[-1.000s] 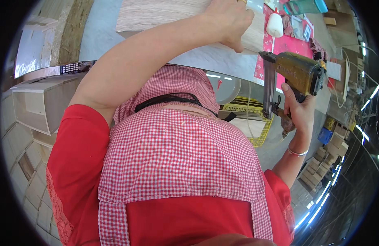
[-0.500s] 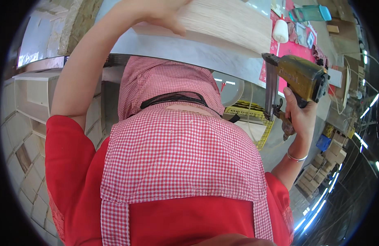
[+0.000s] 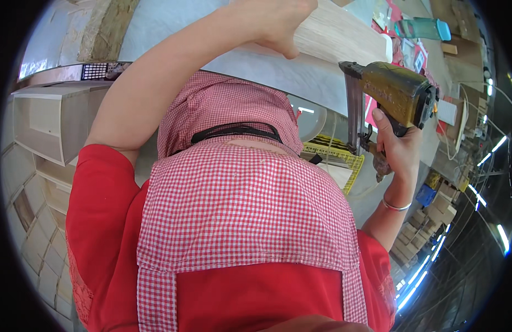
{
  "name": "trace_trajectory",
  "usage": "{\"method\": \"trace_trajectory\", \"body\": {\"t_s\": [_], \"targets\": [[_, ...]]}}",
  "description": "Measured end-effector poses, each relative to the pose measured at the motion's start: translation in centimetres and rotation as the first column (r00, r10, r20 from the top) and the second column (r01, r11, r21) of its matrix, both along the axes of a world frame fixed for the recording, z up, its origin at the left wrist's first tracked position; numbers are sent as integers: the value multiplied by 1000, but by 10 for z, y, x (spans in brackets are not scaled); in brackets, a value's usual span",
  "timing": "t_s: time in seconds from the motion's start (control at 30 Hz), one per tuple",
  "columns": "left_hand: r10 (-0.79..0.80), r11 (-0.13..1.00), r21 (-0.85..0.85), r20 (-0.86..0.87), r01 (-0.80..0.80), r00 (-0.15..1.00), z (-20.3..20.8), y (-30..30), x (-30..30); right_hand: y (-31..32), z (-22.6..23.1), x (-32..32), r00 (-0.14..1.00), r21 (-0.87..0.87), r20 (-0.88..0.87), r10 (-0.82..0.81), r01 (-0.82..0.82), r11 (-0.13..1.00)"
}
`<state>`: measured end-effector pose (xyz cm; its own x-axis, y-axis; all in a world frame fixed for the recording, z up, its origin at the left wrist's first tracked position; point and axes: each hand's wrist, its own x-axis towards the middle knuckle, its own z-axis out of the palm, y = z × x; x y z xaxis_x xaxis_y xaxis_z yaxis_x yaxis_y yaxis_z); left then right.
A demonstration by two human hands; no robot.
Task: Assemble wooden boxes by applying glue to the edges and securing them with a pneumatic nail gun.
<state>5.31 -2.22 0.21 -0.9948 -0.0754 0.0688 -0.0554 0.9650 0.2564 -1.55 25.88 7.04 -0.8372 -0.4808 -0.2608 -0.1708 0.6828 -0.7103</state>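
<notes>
At the right side of the worktop (image 3: 161,25), the right hand (image 3: 399,146) is closed around the handle of a worn yellow-brown nail gun (image 3: 397,91), with the thumb pointing up along the grip. The nose of the tool points left and overlaps the board's near side in the view; contact cannot be confirmed.

The left hand (image 3: 281,22) lies over a pale wood-grain board (image 3: 347,36), thumb spread away from the fingers. The fingertips are not clearly visible at the upper edge of the view, so it cannot be determined whether this hand grips or only presses.

The board rests on the worktop, under the left hand, and lies to the left of and beyond the right hand. Step in hand, as judged: positioning or steadying the board with the tool held ready. Use of the nail gun from this pose would call for a firm hold on the board, the nose set square against the wood, and the left hand clear of the nail line.

Farther out, a turquoise bottle (image 3: 423,29) lies past the board's right end. Below the worktop is a yellow crate (image 3: 353,163); at far left, an open pale box (image 3: 42,124).
</notes>
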Motion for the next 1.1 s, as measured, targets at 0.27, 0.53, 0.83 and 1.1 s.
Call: {"method": "trace_trajectory", "body": {"t_s": [0.27, 0.53, 0.83, 1.1], "targets": [[-68, 957, 290, 227, -1, 971, -29, 1, -14, -9, 8, -2, 999, 83, 39, 11, -14, 996], [-47, 983, 166, -195, 80, 980, -5, -40, 45, -17, 9, 0, 990, 97, -107, 91, -80, 992], [-110, 794, 444, -566, 415, 817, -101, -79, 70, -31, 14, 21, 991, 62, -45, 128, -125, 990], [81, 769, 624, -313, 141, 946, -85, -59, 57, -74, 1, 45, 944, -36, -97, 314, -319, 947]]}}
